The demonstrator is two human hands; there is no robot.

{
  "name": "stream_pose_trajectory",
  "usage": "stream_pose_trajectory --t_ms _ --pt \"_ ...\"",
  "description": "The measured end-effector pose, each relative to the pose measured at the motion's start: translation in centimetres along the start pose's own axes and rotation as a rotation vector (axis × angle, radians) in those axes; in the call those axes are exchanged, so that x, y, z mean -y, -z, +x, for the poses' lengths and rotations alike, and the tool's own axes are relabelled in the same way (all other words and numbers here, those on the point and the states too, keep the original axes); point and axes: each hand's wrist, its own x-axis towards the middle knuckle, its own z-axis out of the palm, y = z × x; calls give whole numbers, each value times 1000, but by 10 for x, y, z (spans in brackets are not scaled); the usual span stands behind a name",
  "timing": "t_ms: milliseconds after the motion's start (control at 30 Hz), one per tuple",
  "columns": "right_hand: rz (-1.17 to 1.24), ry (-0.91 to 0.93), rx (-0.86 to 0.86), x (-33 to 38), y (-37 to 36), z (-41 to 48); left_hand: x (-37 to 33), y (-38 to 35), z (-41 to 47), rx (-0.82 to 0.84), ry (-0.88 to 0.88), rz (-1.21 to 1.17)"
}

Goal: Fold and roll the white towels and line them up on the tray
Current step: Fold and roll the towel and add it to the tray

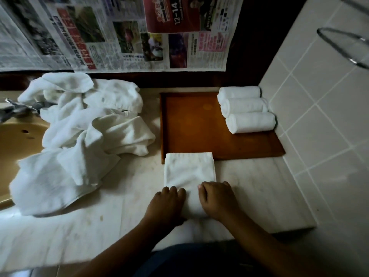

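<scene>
1. Nearest: left hand [166,202] and right hand [216,200] side by side on the near end of the folded towel [189,170]. Fingers of both are curled down over the cloth, gripping it. The palms hide whether a first turn is already tucked under.
2. The towel lies as a long narrow strip on the marble counter [269,196], running away from the person. Its far end appears to just overlap the near rim of the wooden tray [191,124].
3. Step in hand, by my reading: folding done, rolling at its start. Next move calls for even pressure from both hands, pushing the roll forward and straight so the edges stay flush.
4. On the tray's far right, three rolled towels [249,109] lie touching in a row against the tiled wall [319,116].
5. Left: a heap of unfolded towels [83,132], partly spilling over the sink basin [18,140] and covering most of the tap.
6. Farthest: newspaper sheets [119,33] hang above the counter; what they cover is hidden.
</scene>
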Motion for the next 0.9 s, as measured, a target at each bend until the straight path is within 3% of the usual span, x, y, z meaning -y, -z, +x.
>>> stream_pose_trajectory --t_ms 133,233,367,433,567,633,767,900 --pt "19 77 9 6 1 -20 19 12 11 182 -17 -162" --pt "112 98 175 6 9 -40 28 28 19 380 -61 -299" --pt "-79 137 361 11 19 -49 33 34 20 564 -80 -429" --pt "-123 78 353 17 19 -49 30 33 15 533 -39 -394" --pt "-45 -105 393 27 25 -30 -1 21 -15 131 103 -51" --pt "-13 -150 438 30 30 -18 -8 12 -23 73 118 49" --pt "-228 -87 484 41 36 -16 13 11 -12 133 79 -3" --pt "-352 63 432 57 28 -28 36 34 7 367 6 -221"
